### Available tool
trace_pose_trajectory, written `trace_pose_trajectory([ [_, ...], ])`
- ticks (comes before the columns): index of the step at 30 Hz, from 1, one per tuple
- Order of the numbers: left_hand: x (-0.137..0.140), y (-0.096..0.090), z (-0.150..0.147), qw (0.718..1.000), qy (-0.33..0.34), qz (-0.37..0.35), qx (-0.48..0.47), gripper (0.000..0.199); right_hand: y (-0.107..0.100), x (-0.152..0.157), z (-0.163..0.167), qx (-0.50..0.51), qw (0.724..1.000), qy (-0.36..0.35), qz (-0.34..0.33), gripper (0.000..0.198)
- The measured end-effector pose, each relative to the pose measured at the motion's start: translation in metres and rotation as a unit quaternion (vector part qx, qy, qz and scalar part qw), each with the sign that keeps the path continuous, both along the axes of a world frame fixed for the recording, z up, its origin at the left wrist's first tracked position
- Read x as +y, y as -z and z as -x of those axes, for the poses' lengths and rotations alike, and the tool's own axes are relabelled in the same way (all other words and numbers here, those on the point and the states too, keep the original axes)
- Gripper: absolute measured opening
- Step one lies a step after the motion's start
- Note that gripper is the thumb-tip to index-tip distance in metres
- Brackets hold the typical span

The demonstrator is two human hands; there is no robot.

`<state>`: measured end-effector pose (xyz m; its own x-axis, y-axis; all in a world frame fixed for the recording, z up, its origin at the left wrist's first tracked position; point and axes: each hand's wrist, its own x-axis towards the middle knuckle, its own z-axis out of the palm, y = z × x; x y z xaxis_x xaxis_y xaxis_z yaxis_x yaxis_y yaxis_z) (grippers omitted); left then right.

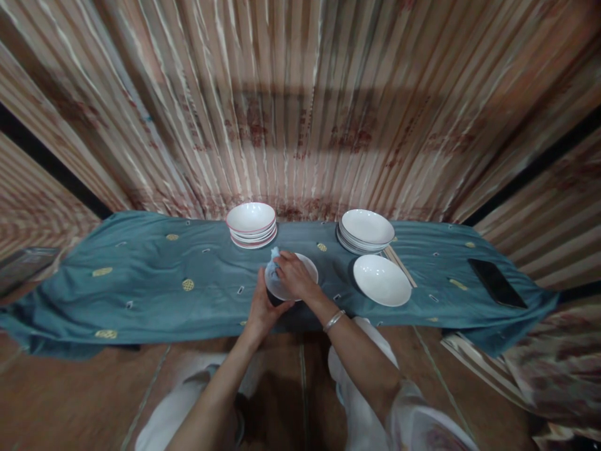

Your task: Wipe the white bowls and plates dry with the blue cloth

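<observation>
A white bowl (307, 268) is at the front middle of the cloth-covered table. My left hand (263, 308) grips its near left rim, thumb along the front edge and fingers up the side. Bunched in my right hand (295, 275) is a light blue cloth (273, 264), pressed against the bowl's inner left side. My right hand and wrist hide part of the bowl's inside. Behind it on the left stands a stack of white bowls (251, 219) with reddish rims. To the right lies a single white oval dish (382, 280).
A stack of white plates (367, 227) stands at the back right, with wooden chopsticks (399, 265) beside the oval dish. A dark flat phone-like object (496, 283) lies near the right end. The teal tablecloth (154, 288) is wrinkled, and a pleated curtain (300, 113) hangs behind.
</observation>
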<state>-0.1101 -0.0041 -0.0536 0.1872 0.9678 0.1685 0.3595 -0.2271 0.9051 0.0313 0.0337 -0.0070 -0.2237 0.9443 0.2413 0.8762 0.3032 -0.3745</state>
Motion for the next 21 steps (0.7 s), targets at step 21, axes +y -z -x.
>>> trace_pose_trajectory([
  [21, 0.004, 0.009, -0.001, 1.0, 0.003, 0.002, -0.026, 0.121, -0.025, -0.032, -0.038, -0.191, 0.978, 0.053, 0.068, 0.028],
])
